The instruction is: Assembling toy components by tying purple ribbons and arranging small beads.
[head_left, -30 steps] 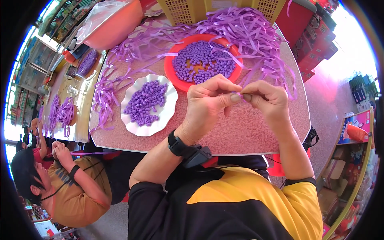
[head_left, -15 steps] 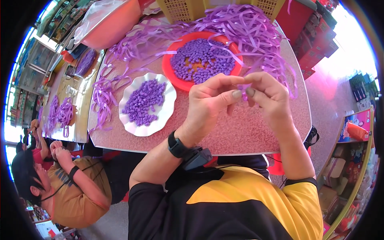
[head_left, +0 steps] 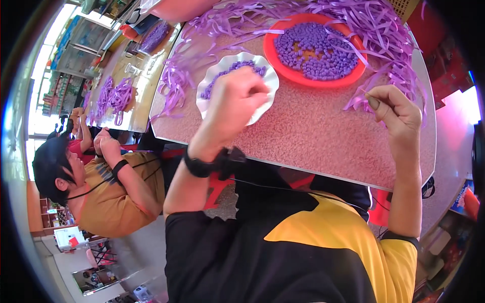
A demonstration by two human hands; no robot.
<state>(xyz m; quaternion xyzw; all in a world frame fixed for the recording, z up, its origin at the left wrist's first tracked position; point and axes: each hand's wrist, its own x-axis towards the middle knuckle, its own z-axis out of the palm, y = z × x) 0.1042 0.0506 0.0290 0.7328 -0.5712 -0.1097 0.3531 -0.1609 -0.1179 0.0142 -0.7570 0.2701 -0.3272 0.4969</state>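
Note:
My left hand (head_left: 233, 98) is over a white scalloped plate (head_left: 271, 87) of small purple beads (head_left: 252, 65). Its fingers are curled in and a little blurred; whatever they may hold is hidden. Off to the right, above the table, my right hand (head_left: 399, 113) pinches a thin needle-like piece (head_left: 366, 93) between thumb and forefinger. Purple ribbon (head_left: 359, 101) lies close beside these fingertips. Between the hands, farther back, sits a red-orange dish (head_left: 288, 73) with many more purple beads (head_left: 323, 65).
Loose purple ribbons (head_left: 376, 25) cover the back of the pink speckled table (head_left: 313, 126) and its left side. A pink basin (head_left: 182, 9) stands at the back. To the left, a person in a brown shirt (head_left: 116, 202) works by a wooden table (head_left: 139, 96) with ribbon bundles.
My hands, together in front of the red-orange dish before, have parted. The left has gone over to the white plate, the right outward. The whole view has shifted.

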